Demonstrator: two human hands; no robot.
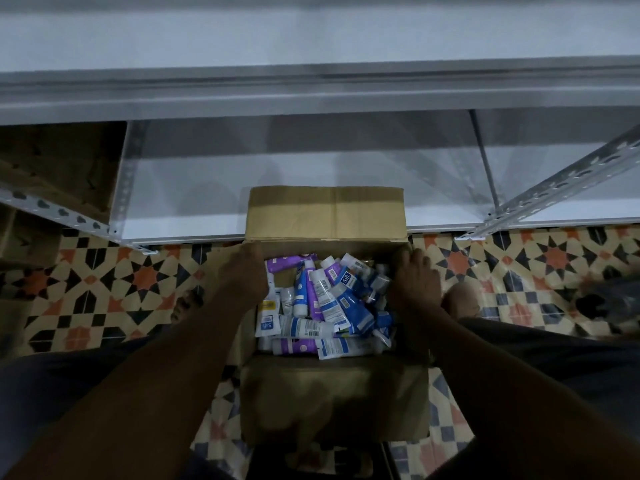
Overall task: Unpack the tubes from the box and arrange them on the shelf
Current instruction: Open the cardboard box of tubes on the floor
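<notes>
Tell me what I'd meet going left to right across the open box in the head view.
Left hand on the left edge of the box, heap of tubes inside, right hand on its right edge.

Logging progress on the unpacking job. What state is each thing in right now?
cardboard box, open, flaps folded out
tubes, jumbled inside the box
left hand, on the box's left rim, grip unclear
right hand, resting on the right rim, fingers fairly straight
</notes>
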